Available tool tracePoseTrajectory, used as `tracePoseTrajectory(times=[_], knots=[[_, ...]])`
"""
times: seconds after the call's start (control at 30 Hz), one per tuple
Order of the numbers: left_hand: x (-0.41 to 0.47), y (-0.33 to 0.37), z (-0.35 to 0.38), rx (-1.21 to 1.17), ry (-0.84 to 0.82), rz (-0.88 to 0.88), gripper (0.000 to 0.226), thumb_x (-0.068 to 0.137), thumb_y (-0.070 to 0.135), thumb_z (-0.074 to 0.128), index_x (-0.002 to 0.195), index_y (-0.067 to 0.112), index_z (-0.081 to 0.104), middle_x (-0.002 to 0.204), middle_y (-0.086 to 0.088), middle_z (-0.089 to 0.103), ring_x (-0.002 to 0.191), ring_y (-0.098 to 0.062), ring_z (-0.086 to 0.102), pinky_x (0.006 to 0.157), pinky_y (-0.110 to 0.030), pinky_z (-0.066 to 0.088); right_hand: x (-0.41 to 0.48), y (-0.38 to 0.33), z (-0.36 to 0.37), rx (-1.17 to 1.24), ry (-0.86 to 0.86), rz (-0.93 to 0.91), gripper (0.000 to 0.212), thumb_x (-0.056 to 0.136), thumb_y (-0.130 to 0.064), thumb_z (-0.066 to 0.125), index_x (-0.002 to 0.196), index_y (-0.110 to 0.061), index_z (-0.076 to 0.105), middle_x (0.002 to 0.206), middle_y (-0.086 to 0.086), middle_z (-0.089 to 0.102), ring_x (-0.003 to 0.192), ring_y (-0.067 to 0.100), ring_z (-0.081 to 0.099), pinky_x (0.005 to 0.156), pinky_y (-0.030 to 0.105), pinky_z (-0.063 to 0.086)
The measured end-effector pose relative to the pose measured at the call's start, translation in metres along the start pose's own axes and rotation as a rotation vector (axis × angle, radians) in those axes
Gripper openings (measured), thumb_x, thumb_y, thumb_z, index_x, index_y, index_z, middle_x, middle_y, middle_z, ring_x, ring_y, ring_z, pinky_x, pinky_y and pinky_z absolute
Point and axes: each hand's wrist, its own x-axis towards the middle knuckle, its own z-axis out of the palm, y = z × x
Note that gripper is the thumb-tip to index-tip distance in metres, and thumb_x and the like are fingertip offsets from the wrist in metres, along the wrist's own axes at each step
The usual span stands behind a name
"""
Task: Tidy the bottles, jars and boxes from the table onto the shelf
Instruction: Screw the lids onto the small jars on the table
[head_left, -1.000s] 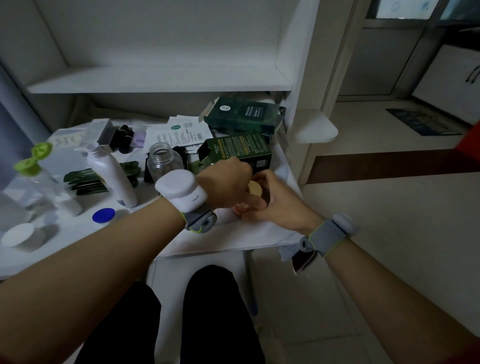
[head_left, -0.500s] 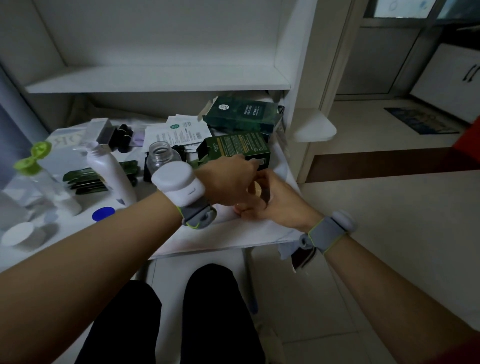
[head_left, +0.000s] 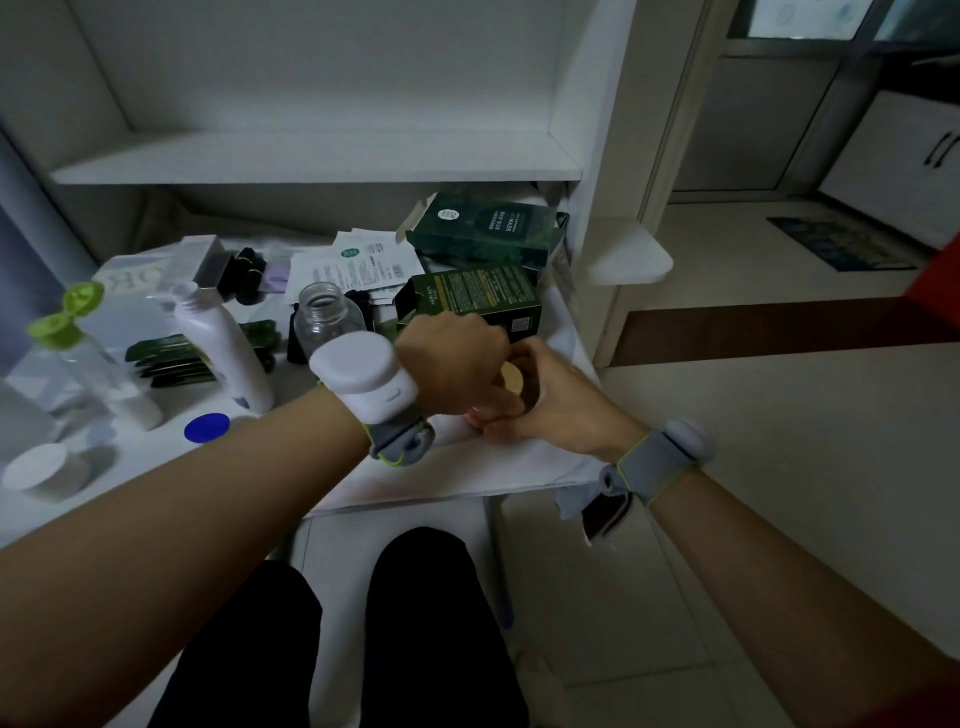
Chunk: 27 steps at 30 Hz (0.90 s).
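Observation:
My left hand (head_left: 454, 364) and my right hand (head_left: 563, 410) meet at the table's front right corner. Both are closed around a small jar with a tan lid (head_left: 511, 375), which they mostly hide. Just behind them lies a dark green box (head_left: 475, 296), and a second green box (head_left: 485, 228) lies further back under the white shelf (head_left: 311, 156). A clear open jar (head_left: 324, 314) stands left of my left hand. A white bottle (head_left: 226, 353) leans further left, near a clear bottle with a green flip cap (head_left: 65, 322).
On the white table (head_left: 441, 483) lie paper leaflets (head_left: 358, 260), dark green sachets (head_left: 171, 358), a blue cap (head_left: 207, 427), a white-lidded jar (head_left: 36, 467) and a silver box (head_left: 200, 260). The cabinet's side panel (head_left: 597, 156) rises on the right, with tiled floor beyond.
Both hands stay together on the small jar. My left hand has edged slightly up toward the green box.

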Motion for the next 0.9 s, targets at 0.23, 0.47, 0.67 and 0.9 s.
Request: tracePoseTrajectory(times=[0.23, 0.47, 0.67, 0.9], knots=[[0.002, -0.006, -0.002, -0.064, -0.029, 0.033, 0.056, 0.076, 0.059, 0.065, 0.113, 0.018, 0.059, 0.103, -0.001, 0.061, 0.085, -0.022, 0.060, 0.067, -0.030, 0.045, 0.000, -0.004, -0.001, 0.011, -0.003, -0.004, 0.077, 0.062, -0.023, 0.089, 0.122, -0.012, 0.042, 0.117, 0.000, 0.058, 0.107, 0.012, 0.057, 0.085, 0.020, 0.047], [0.005, 0.001, 0.004, -0.080, -0.003, 0.043, 0.048, 0.083, 0.056, 0.060, 0.097, 0.011, 0.062, 0.088, -0.004, 0.059, 0.077, -0.024, 0.057, 0.065, -0.033, 0.048, -0.002, -0.002, -0.001, 0.029, -0.017, -0.008, 0.076, 0.064, -0.019, 0.088, 0.124, -0.010, 0.041, 0.115, 0.000, 0.058, 0.105, 0.011, 0.056, 0.078, 0.010, 0.045], [0.011, -0.009, 0.003, -0.082, -0.067, 0.144, 0.043, 0.082, 0.046, 0.065, 0.100, 0.006, 0.065, 0.094, -0.008, 0.066, 0.083, -0.026, 0.062, 0.071, -0.037, 0.053, -0.003, -0.002, -0.001, 0.050, -0.033, -0.045, 0.071, 0.070, -0.016, 0.085, 0.125, -0.009, 0.041, 0.115, 0.000, 0.058, 0.102, 0.005, 0.056, 0.079, 0.004, 0.043], [0.008, -0.015, -0.002, -0.117, -0.091, 0.266, 0.046, 0.077, 0.033, 0.073, 0.119, 0.017, 0.061, 0.110, -0.005, 0.063, 0.097, -0.025, 0.060, 0.082, -0.037, 0.050, -0.002, -0.002, -0.002, 0.019, -0.033, -0.065, 0.068, 0.068, -0.020, 0.086, 0.119, -0.012, 0.043, 0.111, -0.004, 0.058, 0.100, 0.002, 0.057, 0.084, 0.014, 0.045]])
